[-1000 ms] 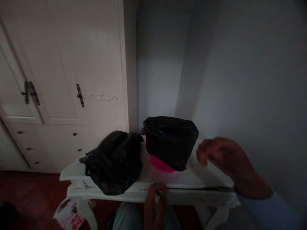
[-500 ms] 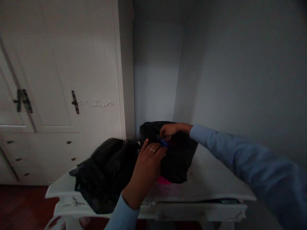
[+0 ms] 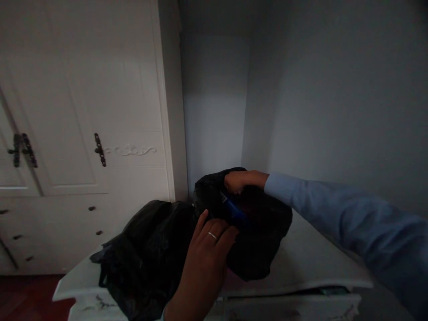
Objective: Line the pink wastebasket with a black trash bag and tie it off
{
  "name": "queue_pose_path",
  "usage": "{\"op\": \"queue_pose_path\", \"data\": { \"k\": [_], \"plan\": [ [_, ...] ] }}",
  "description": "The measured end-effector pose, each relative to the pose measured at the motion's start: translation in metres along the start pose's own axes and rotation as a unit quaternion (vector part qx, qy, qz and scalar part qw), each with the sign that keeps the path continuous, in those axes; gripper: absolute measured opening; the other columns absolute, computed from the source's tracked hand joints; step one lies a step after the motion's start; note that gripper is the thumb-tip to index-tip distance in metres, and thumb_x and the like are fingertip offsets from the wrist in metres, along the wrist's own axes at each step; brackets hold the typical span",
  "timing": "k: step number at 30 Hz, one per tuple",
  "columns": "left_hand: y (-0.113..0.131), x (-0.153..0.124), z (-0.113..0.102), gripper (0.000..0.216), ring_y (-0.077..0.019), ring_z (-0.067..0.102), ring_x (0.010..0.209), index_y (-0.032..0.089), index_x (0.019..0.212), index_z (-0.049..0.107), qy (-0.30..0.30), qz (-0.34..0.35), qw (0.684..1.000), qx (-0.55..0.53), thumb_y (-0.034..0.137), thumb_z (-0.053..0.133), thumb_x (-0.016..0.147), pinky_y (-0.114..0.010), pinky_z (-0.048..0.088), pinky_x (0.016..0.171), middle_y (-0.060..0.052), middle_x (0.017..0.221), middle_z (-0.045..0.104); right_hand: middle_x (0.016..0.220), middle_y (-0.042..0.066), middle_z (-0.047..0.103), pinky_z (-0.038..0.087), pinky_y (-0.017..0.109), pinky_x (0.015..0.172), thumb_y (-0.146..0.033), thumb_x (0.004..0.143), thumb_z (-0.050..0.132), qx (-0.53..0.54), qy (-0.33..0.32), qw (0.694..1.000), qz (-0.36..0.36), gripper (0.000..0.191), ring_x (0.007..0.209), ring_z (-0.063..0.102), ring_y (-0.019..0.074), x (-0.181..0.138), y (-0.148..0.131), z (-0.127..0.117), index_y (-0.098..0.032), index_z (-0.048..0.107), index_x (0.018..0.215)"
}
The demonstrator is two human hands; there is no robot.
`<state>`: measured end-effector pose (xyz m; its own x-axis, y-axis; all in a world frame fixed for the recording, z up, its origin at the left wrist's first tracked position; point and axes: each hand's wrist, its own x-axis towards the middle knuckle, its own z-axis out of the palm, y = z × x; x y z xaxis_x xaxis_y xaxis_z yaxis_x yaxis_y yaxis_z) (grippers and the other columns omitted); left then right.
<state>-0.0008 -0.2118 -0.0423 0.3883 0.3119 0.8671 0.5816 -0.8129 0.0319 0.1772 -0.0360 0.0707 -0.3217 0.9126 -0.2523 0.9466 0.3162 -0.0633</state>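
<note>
Black bin liner [image 3: 257, 240], maybe blue item [image 3: 234, 208] inside.

text check | I found nothing readable | too dark, no labels, brands or numbers legible on any surface

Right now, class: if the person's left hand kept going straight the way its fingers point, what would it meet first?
The left hand already rests on the black bin liner; going on, it would probably meet the blue object inside, though depth is unclear.
</note>
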Motion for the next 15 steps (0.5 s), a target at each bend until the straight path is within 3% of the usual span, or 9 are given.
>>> {"op": "queue_pose_path", "data": {
  "k": [3,8,10,12,15],
  "plan": [
    [0.000,-0.001,-0.002,0.039,-0.0218,0.070,0.107,0.024,0.114,0.063,-0.001,0.011,1.000,0.003,0.000,0.042,0.091,-0.061,0.049,0.111,-0.004,0.106,0.074,0.062,0.013,0.068,0.051,0.035,0.066,-0.007,0.075,0.056,-0.049,0.047,0.998,-0.003,0.017,0.059,0.064,0.0217,-0.032,-0.022,-0.012,-0.007,0.069,0.064],
    [0.000,0.000,-0.001,0.031,-0.0229,0.070,0.109,0.023,0.114,0.061,-0.007,0.024,1.000,-0.015,0.005,0.045,0.094,-0.062,0.049,0.110,-0.004,0.106,0.075,0.076,0.007,0.073,0.044,0.021,0.058,-0.011,0.082,0.047,0.075,0.165,0.971,-0.158,0.021,0.061,0.064,0.0124,-0.082,-0.050,-0.019,-0.010,0.068,0.079],
    [0.001,0.002,0.001,0.029,-0.0233,0.069,0.110,0.023,0.115,0.062,-0.013,0.020,1.000,-0.014,0.007,0.047,0.095,-0.064,0.049,0.110,-0.005,0.107,0.074,0.071,0.007,0.070,0.044,0.023,0.057,-0.010,0.080,0.049,0.079,0.131,0.981,-0.121,0.019,0.061,0.062,0.0134,-0.086,-0.051,-0.017,-0.010,0.067,0.074],
    [0.002,0.004,0.004,0.031,-0.0236,0.068,0.114,0.023,0.117,0.061,-0.020,0.011,1.000,-0.013,0.006,0.047,0.095,-0.065,0.047,0.112,-0.005,0.110,0.074,0.067,0.007,0.068,0.044,0.025,0.059,-0.007,0.076,0.054,0.056,0.055,0.995,-0.062,0.015,0.062,0.061,0.0149,-0.079,-0.048,-0.012,-0.009,0.067,0.070],
    [0.004,0.007,0.007,0.036,-0.0250,0.066,0.121,0.022,0.119,0.061,-0.024,0.003,1.000,-0.014,0.002,0.046,0.093,-0.068,0.043,0.114,-0.007,0.115,0.073,0.070,0.005,0.069,0.048,0.027,0.065,-0.003,0.069,0.059,0.076,-0.040,0.995,-0.055,0.013,0.067,0.062,0.0162,-0.060,-0.042,0.003,-0.009,0.070,0.074]
  ]
}}
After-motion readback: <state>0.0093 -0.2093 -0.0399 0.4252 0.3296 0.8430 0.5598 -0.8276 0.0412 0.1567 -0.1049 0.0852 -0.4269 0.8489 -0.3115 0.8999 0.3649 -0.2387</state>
